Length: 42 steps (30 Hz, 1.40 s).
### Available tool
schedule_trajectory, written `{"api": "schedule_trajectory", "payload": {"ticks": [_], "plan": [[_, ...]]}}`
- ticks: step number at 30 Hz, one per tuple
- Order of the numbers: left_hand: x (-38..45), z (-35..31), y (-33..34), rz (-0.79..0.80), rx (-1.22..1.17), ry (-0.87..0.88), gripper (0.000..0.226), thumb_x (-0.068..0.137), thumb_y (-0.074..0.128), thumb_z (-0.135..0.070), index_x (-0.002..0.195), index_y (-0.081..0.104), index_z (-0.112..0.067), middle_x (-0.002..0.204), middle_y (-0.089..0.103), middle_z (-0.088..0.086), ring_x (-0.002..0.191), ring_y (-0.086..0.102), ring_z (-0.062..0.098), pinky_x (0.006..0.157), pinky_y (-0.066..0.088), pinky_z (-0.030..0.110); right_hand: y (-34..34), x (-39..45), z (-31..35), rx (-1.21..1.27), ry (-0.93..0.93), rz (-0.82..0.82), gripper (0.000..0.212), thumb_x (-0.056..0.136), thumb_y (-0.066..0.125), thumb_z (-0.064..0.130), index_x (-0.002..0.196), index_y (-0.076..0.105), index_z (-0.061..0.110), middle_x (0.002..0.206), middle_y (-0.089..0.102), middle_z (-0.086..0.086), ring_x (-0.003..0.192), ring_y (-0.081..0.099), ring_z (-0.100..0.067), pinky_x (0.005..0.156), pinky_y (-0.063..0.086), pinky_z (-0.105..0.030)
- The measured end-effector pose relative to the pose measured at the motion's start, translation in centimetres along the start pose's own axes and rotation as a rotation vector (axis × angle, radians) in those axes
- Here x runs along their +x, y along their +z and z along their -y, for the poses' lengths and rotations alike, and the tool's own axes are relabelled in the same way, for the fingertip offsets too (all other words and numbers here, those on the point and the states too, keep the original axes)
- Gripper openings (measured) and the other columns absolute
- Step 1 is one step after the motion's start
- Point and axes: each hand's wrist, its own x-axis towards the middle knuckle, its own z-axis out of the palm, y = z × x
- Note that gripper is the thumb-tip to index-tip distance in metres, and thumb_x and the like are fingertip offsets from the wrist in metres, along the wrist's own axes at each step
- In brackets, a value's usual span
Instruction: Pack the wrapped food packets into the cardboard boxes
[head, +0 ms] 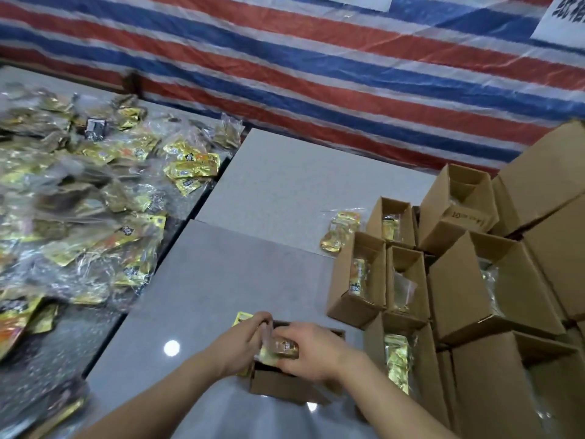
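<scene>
Over an open box, both hands grip a gold packet

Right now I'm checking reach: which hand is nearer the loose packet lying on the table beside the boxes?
Right. The right hand sits nearer the loose packet, which lies ahead of it; the left hand is further left.

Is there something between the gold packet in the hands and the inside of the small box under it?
Nothing visible blocks it. Both hands, left and right, hold the gold packet right at the open top of the small cardboard box. The box's inside is mostly hidden by the hands.
</scene>
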Motion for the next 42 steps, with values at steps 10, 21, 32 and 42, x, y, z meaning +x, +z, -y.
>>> {"api": "schedule_trajectory", "payload": {"ticks": [10,21,32,42], "plan": [[0.1,0.5,0.7,-0.023,0.047,0.039,0.037,0.108,0.031,-0.033,0.142,0.043,-0.028,0.14,0.052,-0.01,0.123,0.047,0.007,0.095,0.028,0.011,5.2,3.8,-2.5,-0.054,0.21,0.329,0.037,0.096,0.056,0.033,0.129,0.058,0.016,0.132,0.062,-0.011,0.119,0.058,-0.031,0.094,0.046,-0.033],[0.3,0.9,1.2,-0.044,0.114,0.062,0.039,0.107,0.03,-0.04,0.144,0.039,-0.034,0.145,0.05,-0.009,0.129,0.047,0.013,0.104,0.034,0.022,5.1,2.1,-4.0,0.065,0.309,0.259,0.032,0.097,0.051,0.041,0.113,0.069,0.02,0.119,0.07,-0.006,0.11,0.063,-0.024,0.08,0.043,-0.026],[0.3,0.4,1.5,-0.094,0.175,0.075,0.037,0.106,0.032,-0.038,0.142,0.042,-0.031,0.134,0.059,-0.006,0.121,0.053,0.016,0.094,0.039,0.024,5.8,3.1,-2.7,0.175,0.442,0.394,0.059,0.103,0.027,0.051,0.148,0.045,0.017,0.155,0.041,-0.011,0.142,0.038,-0.028,0.114,0.029,-0.034],[-0.8,0.0,1.6,-0.053,0.159,0.032,0.04,0.106,0.036,-0.037,0.146,0.039,-0.031,0.14,0.052,-0.013,0.127,0.05,0.007,0.096,0.032,0.011,5.5,0.2,-1.3,0.302,0.419,0.263,0.062,0.102,0.029,0.057,0.144,0.05,0.017,0.152,0.045,-0.012,0.14,0.042,-0.025,0.11,0.03,-0.029]]}}
